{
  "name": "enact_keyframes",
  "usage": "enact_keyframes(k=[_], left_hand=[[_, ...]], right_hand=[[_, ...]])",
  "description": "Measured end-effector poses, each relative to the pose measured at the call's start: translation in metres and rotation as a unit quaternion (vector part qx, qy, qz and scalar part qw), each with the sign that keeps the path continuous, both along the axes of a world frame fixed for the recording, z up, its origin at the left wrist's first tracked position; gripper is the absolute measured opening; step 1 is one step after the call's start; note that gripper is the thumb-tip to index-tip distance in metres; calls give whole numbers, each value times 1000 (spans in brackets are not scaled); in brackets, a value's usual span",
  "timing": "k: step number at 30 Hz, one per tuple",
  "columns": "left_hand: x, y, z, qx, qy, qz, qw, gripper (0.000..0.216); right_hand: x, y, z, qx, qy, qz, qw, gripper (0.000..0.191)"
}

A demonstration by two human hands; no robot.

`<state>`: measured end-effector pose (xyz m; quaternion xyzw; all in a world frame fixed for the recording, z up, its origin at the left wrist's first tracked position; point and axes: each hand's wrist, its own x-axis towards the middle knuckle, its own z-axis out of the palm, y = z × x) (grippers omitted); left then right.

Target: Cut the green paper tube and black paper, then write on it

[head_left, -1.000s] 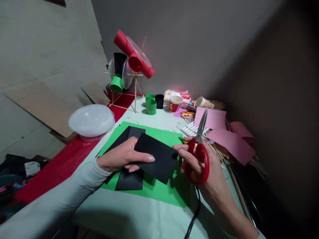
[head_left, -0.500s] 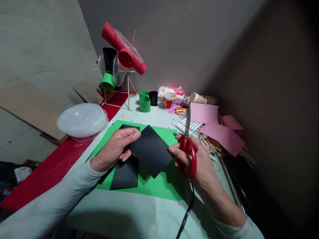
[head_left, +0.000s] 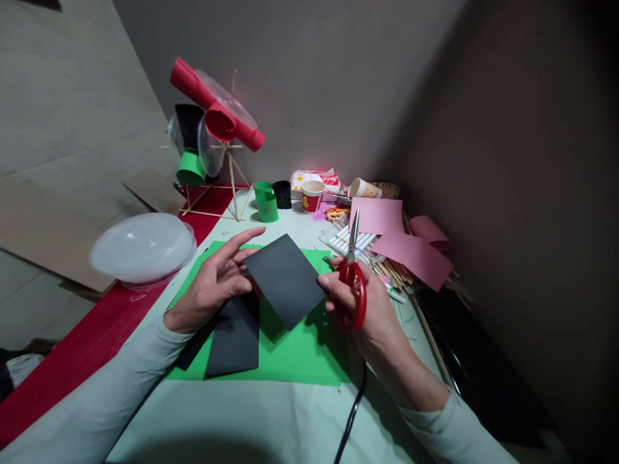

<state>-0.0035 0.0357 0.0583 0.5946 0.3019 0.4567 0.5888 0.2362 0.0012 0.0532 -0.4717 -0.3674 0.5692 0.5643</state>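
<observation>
A black paper sheet [head_left: 285, 277] is held up over a green sheet [head_left: 300, 351] on the table. My left hand [head_left: 215, 283] touches its left edge, index finger stretched out, the other fingers loosely under the paper. My right hand [head_left: 355, 303] pinches the sheet's right corner with thumb and finger while its other fingers stay closed through the red handles of the scissors [head_left: 352, 274], blades shut and pointing up. More black paper [head_left: 235, 338] lies flat on the green sheet below my left wrist.
A clear plastic dome lid [head_left: 142, 248] sits at left on red paper [head_left: 72, 361]. At the back stand a stick-and-cup model [head_left: 213, 135], green cups [head_left: 265, 203], a black cup [head_left: 282, 193] and a red paper cup [head_left: 312, 195]. Pink sheets [head_left: 401, 241], markers [head_left: 348, 240] and sticks lie right. A black cable [head_left: 351, 415] runs to the front edge.
The black sheet has turned and lifted toward the middle. My left index finger has stretched out from its grip, and my right hand with the scissors has come left to the sheet's corner.
</observation>
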Motion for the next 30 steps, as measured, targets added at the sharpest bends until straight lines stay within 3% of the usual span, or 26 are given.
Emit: enact_keyframes(k=[2,5,13,19,30], left_hand=[[-2,2,-2,-9,6,-24,1000,93],[-1,2,-3,-24,28,-20,999,95],[7,-3,6,-3,82,49,995,87],[5,-3,8,25,121,87,989,68],[-1,-4,11,55,205,84,974,68]], right_hand=[[0,0,1,-2,5,-9,1000,57],[-1,-1,-1,-2,25,-19,1000,57],[-1,-1,-3,-2,25,-9,1000,55],[-1,-1,-5,5,15,6,1000,54],[-3,-2,-5,28,-17,5,999,51]])
